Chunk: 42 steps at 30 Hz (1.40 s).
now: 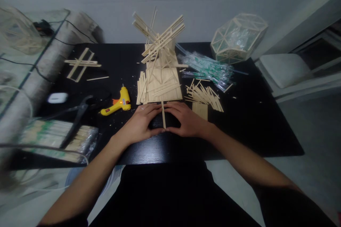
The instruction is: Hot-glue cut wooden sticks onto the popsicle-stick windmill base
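My left hand (141, 122) and my right hand (186, 120) lie side by side on the black table (253, 120), near its front edge. Between them stands a thin wooden stick (163, 115), pointing away from me, and the fingertips and thumbs of both hands pinch it from either side. Just beyond the hands lies a flat mat of glued sticks (161, 85). On its far end rises a tangled stick structure (160, 39).
A yellow glue gun (118, 103) lies left of the mat, with pliers (77, 118) and a bag of sticks (57, 140) further left. Loose cut sticks (205, 95), plastic sleeves (207, 67) and a faceted stick lantern (237, 37) sit to the right. A small stick frame (82, 64) lies far left.
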Each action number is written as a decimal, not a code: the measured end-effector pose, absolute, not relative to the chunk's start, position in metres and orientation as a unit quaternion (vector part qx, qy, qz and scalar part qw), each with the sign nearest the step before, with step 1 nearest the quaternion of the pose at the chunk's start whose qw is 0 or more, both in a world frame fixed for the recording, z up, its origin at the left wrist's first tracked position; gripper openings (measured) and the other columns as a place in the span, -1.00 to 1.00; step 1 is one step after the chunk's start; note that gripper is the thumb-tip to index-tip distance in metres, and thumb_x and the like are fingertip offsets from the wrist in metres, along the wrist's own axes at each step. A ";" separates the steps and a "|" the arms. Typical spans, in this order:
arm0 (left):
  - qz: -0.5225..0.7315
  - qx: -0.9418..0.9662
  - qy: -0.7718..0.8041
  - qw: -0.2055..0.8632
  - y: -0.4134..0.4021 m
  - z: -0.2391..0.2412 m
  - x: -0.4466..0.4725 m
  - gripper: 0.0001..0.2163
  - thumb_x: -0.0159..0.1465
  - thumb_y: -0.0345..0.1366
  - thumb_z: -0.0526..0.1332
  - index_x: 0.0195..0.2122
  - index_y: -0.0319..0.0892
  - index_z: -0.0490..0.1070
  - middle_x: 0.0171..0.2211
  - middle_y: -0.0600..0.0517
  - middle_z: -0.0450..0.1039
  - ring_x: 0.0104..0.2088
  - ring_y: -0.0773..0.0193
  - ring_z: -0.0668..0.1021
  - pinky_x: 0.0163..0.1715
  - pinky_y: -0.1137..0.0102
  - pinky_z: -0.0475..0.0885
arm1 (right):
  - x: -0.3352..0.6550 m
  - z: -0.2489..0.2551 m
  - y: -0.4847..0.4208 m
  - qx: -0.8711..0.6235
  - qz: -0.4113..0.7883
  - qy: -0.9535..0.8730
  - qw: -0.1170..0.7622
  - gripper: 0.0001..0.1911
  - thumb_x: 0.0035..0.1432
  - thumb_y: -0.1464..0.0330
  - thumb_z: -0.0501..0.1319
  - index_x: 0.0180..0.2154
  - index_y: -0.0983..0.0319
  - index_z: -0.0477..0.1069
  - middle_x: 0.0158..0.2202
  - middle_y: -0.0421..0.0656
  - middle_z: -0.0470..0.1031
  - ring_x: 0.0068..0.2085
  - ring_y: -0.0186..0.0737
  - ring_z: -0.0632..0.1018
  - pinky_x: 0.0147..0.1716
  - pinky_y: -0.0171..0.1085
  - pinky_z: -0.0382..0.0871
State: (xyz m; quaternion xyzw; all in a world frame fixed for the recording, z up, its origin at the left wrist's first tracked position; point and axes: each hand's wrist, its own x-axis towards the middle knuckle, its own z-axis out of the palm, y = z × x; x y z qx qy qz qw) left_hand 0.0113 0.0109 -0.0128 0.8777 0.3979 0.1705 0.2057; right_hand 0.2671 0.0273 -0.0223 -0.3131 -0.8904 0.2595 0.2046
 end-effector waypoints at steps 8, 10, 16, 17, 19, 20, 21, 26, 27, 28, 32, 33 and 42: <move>0.166 0.880 0.397 0.200 0.011 -0.012 0.011 -0.38 0.33 0.02 0.39 0.33 -0.14 0.38 0.31 -0.23 0.43 0.33 -0.17 0.43 0.30 -0.10 0.33 | 0.266 -0.023 0.027 -0.315 0.252 -0.891 0.207 -0.36 0.20 0.21 0.44 0.24 0.29 0.41 0.31 0.16 0.43 0.37 0.17 0.40 0.38 0.21 0.25; 0.165 0.881 0.397 0.201 0.011 -0.012 0.011 -0.37 0.33 0.03 0.38 0.34 -0.14 0.37 0.31 -0.23 0.42 0.33 -0.18 0.44 0.30 -0.12 0.33 | 0.266 -0.023 0.026 -0.314 0.252 -0.892 0.207 -0.37 0.22 0.20 0.42 0.25 0.26 0.41 0.31 0.15 0.43 0.37 0.17 0.40 0.37 0.22 0.25; 0.166 0.881 0.395 0.199 0.011 -0.012 0.011 -0.37 0.33 0.02 0.38 0.33 -0.18 0.38 0.30 -0.26 0.43 0.32 -0.18 0.44 0.30 -0.12 0.33 | 0.267 -0.023 0.027 -0.314 0.256 -0.891 0.204 -0.36 0.22 0.21 0.42 0.26 0.28 0.40 0.31 0.17 0.43 0.37 0.17 0.40 0.38 0.21 0.24; 0.167 0.881 0.396 0.200 0.011 -0.013 0.011 -0.37 0.33 0.02 0.38 0.33 -0.18 0.38 0.30 -0.25 0.43 0.32 -0.18 0.44 0.30 -0.13 0.33 | 0.267 -0.023 0.027 -0.314 0.258 -0.891 0.203 -0.35 0.22 0.22 0.42 0.27 0.27 0.40 0.31 0.16 0.42 0.37 0.17 0.39 0.38 0.21 0.24; 0.170 0.878 0.399 0.204 0.011 -0.013 0.011 -0.37 0.32 0.03 0.38 0.33 -0.15 0.38 0.31 -0.24 0.43 0.32 -0.19 0.44 0.30 -0.14 0.32 | 0.267 -0.023 0.027 -0.315 0.262 -0.889 0.203 -0.35 0.22 0.22 0.41 0.28 0.25 0.39 0.32 0.15 0.42 0.38 0.17 0.39 0.38 0.23 0.23; 0.171 0.876 0.400 0.206 0.011 -0.013 0.011 -0.36 0.32 0.03 0.39 0.34 -0.14 0.38 0.31 -0.24 0.43 0.32 -0.19 0.44 0.30 -0.14 0.33 | 0.267 -0.024 0.027 -0.316 0.263 -0.889 0.204 -0.35 0.22 0.22 0.41 0.29 0.24 0.38 0.32 0.14 0.42 0.38 0.17 0.39 0.38 0.23 0.23; 0.172 0.876 0.401 0.208 0.011 -0.013 0.011 -0.36 0.31 0.03 0.39 0.34 -0.13 0.38 0.31 -0.23 0.43 0.32 -0.19 0.44 0.30 -0.15 0.33 | 0.267 -0.024 0.027 -0.316 0.262 -0.888 0.206 -0.34 0.21 0.23 0.42 0.29 0.23 0.38 0.32 0.14 0.42 0.38 0.17 0.39 0.38 0.23 0.23; 0.170 0.874 0.405 0.207 0.009 -0.012 0.011 -0.37 0.32 0.03 0.39 0.34 -0.12 0.38 0.31 -0.22 0.43 0.32 -0.19 0.45 0.29 -0.14 0.35 | 0.267 -0.024 0.027 -0.313 0.255 -0.891 0.210 -0.35 0.20 0.22 0.44 0.26 0.26 0.40 0.31 0.15 0.43 0.37 0.16 0.41 0.37 0.19 0.25; 0.168 0.875 0.404 0.205 0.009 -0.012 0.011 -0.36 0.32 0.04 0.39 0.34 -0.13 0.37 0.31 -0.23 0.42 0.32 -0.19 0.45 0.29 -0.14 0.35 | 0.267 -0.024 0.027 -0.311 0.254 -0.892 0.209 -0.35 0.20 0.21 0.44 0.26 0.26 0.40 0.32 0.15 0.43 0.37 0.16 0.41 0.37 0.19 0.25; 0.167 0.877 0.402 0.203 0.009 -0.012 0.011 -0.36 0.32 0.04 0.39 0.35 -0.13 0.36 0.32 -0.23 0.42 0.32 -0.18 0.45 0.29 -0.13 0.35 | 0.267 -0.024 0.027 -0.310 0.254 -0.892 0.208 -0.35 0.20 0.21 0.44 0.26 0.26 0.40 0.32 0.15 0.43 0.36 0.16 0.41 0.37 0.19 0.25; 0.166 0.879 0.400 0.200 0.008 -0.011 0.010 -0.35 0.32 0.03 0.39 0.36 -0.12 0.36 0.32 -0.23 0.41 0.32 -0.19 0.44 0.29 -0.14 0.35 | 0.267 -0.023 0.028 -0.305 0.252 -0.894 0.210 -0.36 0.20 0.22 0.43 0.27 0.23 0.41 0.32 0.14 0.43 0.36 0.18 0.41 0.37 0.23 0.24; 0.165 0.879 0.400 0.199 0.007 -0.011 0.010 -0.35 0.32 0.02 0.39 0.37 -0.11 0.36 0.32 -0.23 0.41 0.32 -0.20 0.45 0.29 -0.14 0.35 | 0.267 -0.023 0.028 -0.304 0.250 -0.895 0.210 -0.35 0.20 0.22 0.43 0.27 0.24 0.41 0.31 0.15 0.43 0.36 0.19 0.41 0.37 0.23 0.24; 0.165 0.882 0.397 0.195 0.006 -0.009 0.008 -0.35 0.32 0.04 0.40 0.34 -0.15 0.34 0.30 -0.22 0.42 0.29 -0.12 0.48 0.31 -0.07 0.36 | 0.266 -0.021 0.025 -0.307 0.214 -0.906 0.198 -0.36 0.19 0.19 0.45 0.23 0.27 0.43 0.29 0.13 0.46 0.33 0.18 0.44 0.35 0.20 0.29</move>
